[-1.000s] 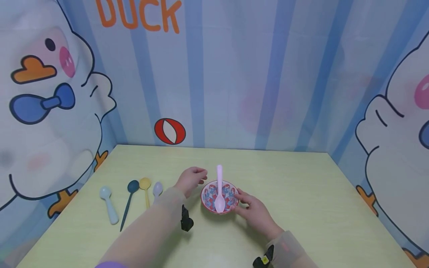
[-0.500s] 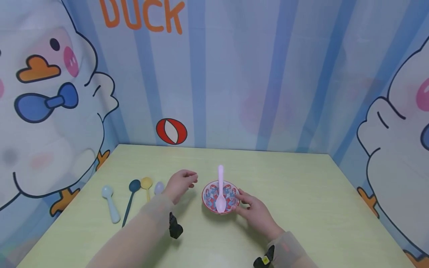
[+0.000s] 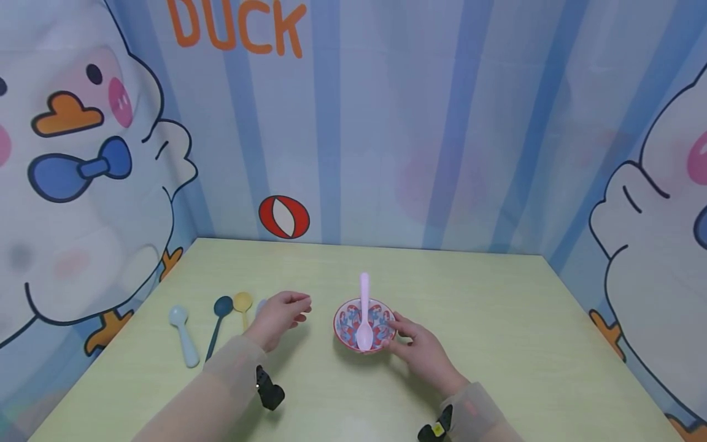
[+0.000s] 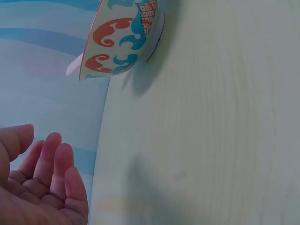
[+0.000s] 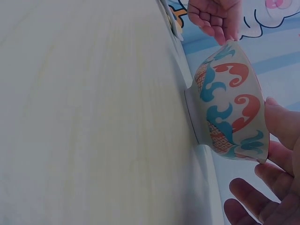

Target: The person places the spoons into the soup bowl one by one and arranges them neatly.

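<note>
Your left hand (image 3: 282,314) has drawn back leftward from beside the bowl (image 3: 347,324) over the past second, its grip holding nothing, the fingers loosely bent. The pink spoon (image 3: 364,334) rests in that bowl mid-surface, scoop at the near side, handle leaning out over the far rim; judging by how it sits, this spoon's placing looks complete. Your right hand (image 3: 422,351) keeps its grip on the bowl's right rim, thumb and fingers closed lightly on it. At left on the pale surface (image 3: 475,307), a light-blue spoon (image 3: 185,337), a dark teal spoon (image 3: 218,322) and a yellow spoon (image 3: 243,302) lie in a row, with a lavender spoon (image 3: 261,305) mostly hidden by your left hand. Past the far edge, a blue striped backdrop (image 3: 375,123) carries the orange word DUCK (image 3: 248,29) and a red-and-white ball (image 3: 301,217), flanked left and right by large white ducks (image 3: 99,233).
</note>
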Action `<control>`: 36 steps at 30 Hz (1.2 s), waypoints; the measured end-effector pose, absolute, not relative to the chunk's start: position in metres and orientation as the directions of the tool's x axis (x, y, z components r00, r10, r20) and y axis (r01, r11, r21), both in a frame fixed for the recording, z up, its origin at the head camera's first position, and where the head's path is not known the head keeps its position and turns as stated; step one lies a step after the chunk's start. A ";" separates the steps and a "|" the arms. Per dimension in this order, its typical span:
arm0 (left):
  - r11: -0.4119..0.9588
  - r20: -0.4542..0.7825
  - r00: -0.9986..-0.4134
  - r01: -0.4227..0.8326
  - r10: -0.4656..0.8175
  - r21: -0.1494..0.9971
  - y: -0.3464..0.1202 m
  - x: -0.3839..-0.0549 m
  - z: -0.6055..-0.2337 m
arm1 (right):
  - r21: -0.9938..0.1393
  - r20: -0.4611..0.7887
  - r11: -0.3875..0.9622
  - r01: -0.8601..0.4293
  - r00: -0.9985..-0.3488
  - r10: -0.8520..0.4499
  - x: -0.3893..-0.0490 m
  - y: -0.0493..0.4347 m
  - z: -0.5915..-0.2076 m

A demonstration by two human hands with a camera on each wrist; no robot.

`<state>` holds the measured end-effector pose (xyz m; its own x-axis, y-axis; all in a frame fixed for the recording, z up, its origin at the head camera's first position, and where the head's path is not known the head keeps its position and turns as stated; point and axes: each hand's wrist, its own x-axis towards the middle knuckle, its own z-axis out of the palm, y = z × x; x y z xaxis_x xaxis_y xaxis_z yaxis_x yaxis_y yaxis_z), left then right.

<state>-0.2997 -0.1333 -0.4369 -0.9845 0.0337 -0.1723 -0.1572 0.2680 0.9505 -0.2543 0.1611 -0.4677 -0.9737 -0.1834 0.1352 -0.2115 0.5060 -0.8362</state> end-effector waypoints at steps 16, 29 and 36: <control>0.358 -0.190 -0.980 -0.199 -0.060 0.912 -0.169 -0.280 -0.438 | -0.845 0.140 0.492 -0.209 -0.975 -0.172 -0.255 0.162 -0.471; 0.466 -0.164 -0.977 -0.210 -0.137 0.859 -0.192 -0.267 -0.436 | -0.854 0.138 0.477 -0.207 -0.975 -0.175 -0.255 0.162 -0.470; 0.569 -0.173 -0.973 -0.231 -0.155 0.789 -0.204 -0.264 -0.434 | -0.852 0.142 0.477 -0.216 -0.972 -0.185 -0.256 0.162 -0.472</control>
<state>-0.2636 -0.2044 -0.4341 -0.9727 -0.1548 -0.1728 -0.2307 0.5688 0.7894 -0.2557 0.1625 -0.4722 -0.9724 -0.1849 0.1424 -0.2155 0.4770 -0.8521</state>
